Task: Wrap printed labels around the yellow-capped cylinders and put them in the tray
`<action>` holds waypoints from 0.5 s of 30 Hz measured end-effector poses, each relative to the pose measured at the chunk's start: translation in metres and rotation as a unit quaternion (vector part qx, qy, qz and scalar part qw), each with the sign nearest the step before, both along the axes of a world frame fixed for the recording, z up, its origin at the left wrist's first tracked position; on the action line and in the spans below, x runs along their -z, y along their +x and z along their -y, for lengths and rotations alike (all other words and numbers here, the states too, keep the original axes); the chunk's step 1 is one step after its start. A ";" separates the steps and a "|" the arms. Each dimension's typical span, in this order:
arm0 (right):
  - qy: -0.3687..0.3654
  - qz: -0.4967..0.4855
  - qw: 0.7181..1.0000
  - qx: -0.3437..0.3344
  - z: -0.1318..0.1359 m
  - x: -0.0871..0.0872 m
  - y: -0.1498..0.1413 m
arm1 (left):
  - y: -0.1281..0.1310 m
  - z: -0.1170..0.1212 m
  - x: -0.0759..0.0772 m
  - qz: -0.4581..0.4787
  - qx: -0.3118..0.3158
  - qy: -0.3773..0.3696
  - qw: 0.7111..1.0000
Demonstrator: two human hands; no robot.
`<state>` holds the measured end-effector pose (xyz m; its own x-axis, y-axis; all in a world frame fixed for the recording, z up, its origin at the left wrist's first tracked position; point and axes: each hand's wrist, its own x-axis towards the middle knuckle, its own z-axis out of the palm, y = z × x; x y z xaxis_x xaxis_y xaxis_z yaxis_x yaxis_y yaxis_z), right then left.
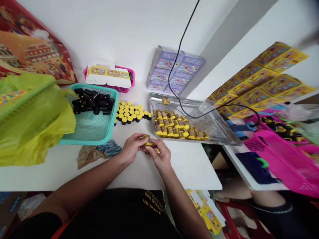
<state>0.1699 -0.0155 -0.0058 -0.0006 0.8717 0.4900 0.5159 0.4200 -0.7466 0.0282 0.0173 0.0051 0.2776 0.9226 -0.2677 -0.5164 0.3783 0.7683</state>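
My left hand (133, 146) and my right hand (160, 154) meet over the white table (189, 166), fingers pinched together on a small yellow-labelled tube (149, 142). Just beyond the hands lies a metal tray (219, 131) holding several labelled yellow tubes (174, 126). Rows of upright black tubes with yellow caps (131, 113) stand behind my left hand. A teal basket (92, 127) with several loose black tubes (93, 101) sits to the left.
A yellow plastic bag (32, 122) covers the left table. A pink basket with printed sheets (109, 76) and purple boxes (171, 71) stand at the back. A black cable (184, 113) crosses the tray. Yellow boxes (264, 83) and pink baskets (281, 159) fill the right. A cloth (97, 152) lies near my left wrist.
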 end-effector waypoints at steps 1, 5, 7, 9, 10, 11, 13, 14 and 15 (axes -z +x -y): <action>0.020 0.022 1.000 -0.002 0.002 0.001 0.001 | 0.000 0.000 0.001 0.006 0.002 -0.012 1.000; 0.075 0.037 0.996 -0.003 0.003 0.007 0.003 | 0.002 0.002 0.004 0.009 0.001 -0.049 0.999; 0.086 0.021 0.996 0.001 0.001 0.012 0.003 | 0.004 0.003 0.005 0.007 0.001 -0.055 0.998; 0.079 0.005 0.997 0.011 0.000 0.015 0.003 | 0.004 0.003 0.007 0.003 0.005 -0.058 0.998; 0.068 0.002 0.998 0.017 0.000 0.015 0.004 | 0.004 0.003 0.007 0.002 0.008 -0.059 0.998; 0.052 0.003 0.998 0.021 0.000 0.015 0.004 | 0.004 0.003 0.008 0.001 0.012 -0.059 0.998; 0.010 0.017 1.000 0.021 0.002 0.011 0.005 | 0.004 0.003 0.009 -0.002 0.016 -0.050 0.999; -0.015 0.024 0.999 0.015 0.003 0.008 0.004 | 0.005 0.003 0.009 -0.007 0.014 -0.037 0.999; -0.039 0.028 0.999 0.010 0.005 0.006 0.004 | 0.005 0.003 0.009 -0.015 0.010 -0.021 1.000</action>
<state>0.1734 -0.0203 -0.0115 -0.0078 0.9076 0.4198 0.5663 0.3501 -0.7461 0.0334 0.0140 -0.0041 0.2870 0.9047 -0.3148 -0.4847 0.4206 0.7669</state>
